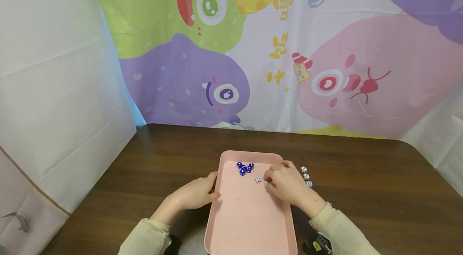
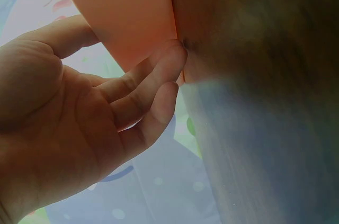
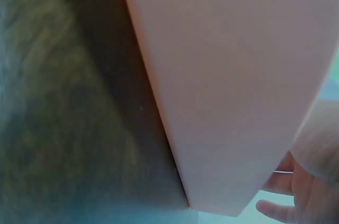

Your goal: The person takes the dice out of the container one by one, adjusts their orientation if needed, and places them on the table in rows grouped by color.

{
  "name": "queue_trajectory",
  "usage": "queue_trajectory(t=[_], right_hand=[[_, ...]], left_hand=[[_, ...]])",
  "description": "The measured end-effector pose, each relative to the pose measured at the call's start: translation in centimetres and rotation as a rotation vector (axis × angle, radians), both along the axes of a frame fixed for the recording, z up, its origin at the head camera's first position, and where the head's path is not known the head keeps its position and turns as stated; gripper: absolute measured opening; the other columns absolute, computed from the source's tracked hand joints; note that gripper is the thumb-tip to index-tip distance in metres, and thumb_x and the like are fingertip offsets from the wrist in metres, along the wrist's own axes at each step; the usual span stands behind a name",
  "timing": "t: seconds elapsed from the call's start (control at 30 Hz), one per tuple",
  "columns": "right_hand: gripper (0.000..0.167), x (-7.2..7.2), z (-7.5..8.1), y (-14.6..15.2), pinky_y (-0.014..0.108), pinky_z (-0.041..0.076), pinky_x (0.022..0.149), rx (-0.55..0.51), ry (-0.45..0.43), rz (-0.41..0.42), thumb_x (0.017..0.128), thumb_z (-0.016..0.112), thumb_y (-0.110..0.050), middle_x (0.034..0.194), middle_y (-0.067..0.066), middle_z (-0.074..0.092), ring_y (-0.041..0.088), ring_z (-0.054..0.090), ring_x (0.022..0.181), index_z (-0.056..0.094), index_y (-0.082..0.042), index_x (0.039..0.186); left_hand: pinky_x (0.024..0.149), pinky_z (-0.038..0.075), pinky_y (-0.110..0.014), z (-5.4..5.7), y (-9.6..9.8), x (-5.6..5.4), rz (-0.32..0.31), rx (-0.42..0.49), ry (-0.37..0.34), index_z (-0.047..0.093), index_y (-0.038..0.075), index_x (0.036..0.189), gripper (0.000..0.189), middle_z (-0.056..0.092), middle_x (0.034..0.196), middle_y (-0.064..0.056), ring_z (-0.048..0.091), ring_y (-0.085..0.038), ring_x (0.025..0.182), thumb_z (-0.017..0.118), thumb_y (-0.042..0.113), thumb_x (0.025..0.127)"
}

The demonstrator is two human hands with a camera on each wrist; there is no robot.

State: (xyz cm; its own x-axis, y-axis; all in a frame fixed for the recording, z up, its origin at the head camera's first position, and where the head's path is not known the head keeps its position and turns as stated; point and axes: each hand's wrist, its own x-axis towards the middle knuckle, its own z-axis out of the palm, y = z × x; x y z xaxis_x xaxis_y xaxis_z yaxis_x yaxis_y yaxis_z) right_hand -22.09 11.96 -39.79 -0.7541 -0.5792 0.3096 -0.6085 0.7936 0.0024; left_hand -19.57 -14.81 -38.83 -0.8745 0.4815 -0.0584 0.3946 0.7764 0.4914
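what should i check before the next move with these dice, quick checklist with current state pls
1. Pink tray steadied: ok, the left hand grips its left wall.
2. Blue dice grouped: ok, clustered at the tray's far left.
3. Nearest loose white die free: ok, it lies apart between the blue dice and the right hand.
4. Firm hold on the other white die, at the right hand's fingers: cannot tell, it is partly covered.
5. White dice all together: not ok, three white dice lie on the table right of the tray.

One pink tray (image 1: 249, 223) — five blue dice (image 1: 242, 172) — five white dice (image 1: 257, 179)
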Motion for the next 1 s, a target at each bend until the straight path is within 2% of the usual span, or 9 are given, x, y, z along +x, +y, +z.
queue_trajectory(t=[0.3, 0.47, 0.7, 1.0], right_hand=[[0.006, 0.1, 0.7, 1.0, 0.048, 0.032, 0.095, -0.047, -0.013, -0.055, 0.075, 0.064, -0.013, 0.073, -0.008, 0.063, 0.009, 0.058, 0.071, 0.065, -0.018, 0.076], [0.006, 0.1, 1.2, 1.7, 0.049, 0.032, 0.095, -0.064, -0.012, -0.074, 0.074, 0.067, -0.015, 0.072, -0.008, 0.061, 0.009, 0.056, 0.069, 0.062, -0.018, 0.076], [0.009, -0.1, 1.5, 2.6, 0.05, 0.033, 0.094, -0.078, -0.001, -0.093, 0.075, 0.068, -0.016, 0.066, -0.01, 0.052, 0.005, 0.048, 0.061, 0.059, -0.018, 0.074], [0.01, -0.2, 1.5, 3.6, 0.051, 0.033, 0.093, -0.093, 0.011, -0.107, 0.076, 0.068, -0.016, 0.073, -0.008, 0.059, 0.009, 0.055, 0.07, 0.063, -0.017, 0.084]], left_hand=[[0.071, 0.045, -0.037, 0.0, 0.1, 0.0, 0.002, -0.004, 0.001, 0.035, -0.006, 0.129, 0.053, 0.062, 0.099, -0.016, 0.055, -0.015, 0.077, 0.054, 0.016, 0.085], [0.071, 0.045, -0.037, -0.1, 0.0, 0.0, 0.001, -0.005, 0.01, 0.036, -0.006, 0.128, 0.052, 0.062, 0.097, -0.015, 0.056, -0.016, 0.077, 0.054, 0.016, 0.085], [0.077, 0.046, -0.04, -0.1, 0.0, 0.0, 0.005, -0.004, 0.001, 0.034, -0.007, 0.13, 0.054, 0.061, 0.105, -0.02, 0.059, -0.019, 0.086, 0.054, 0.017, 0.086], [0.075, 0.046, -0.039, 0.0, 0.0, 0.0, -0.001, -0.003, 0.002, 0.034, -0.007, 0.13, 0.054, 0.061, 0.103, -0.019, 0.058, -0.017, 0.082, 0.054, 0.017, 0.086]])
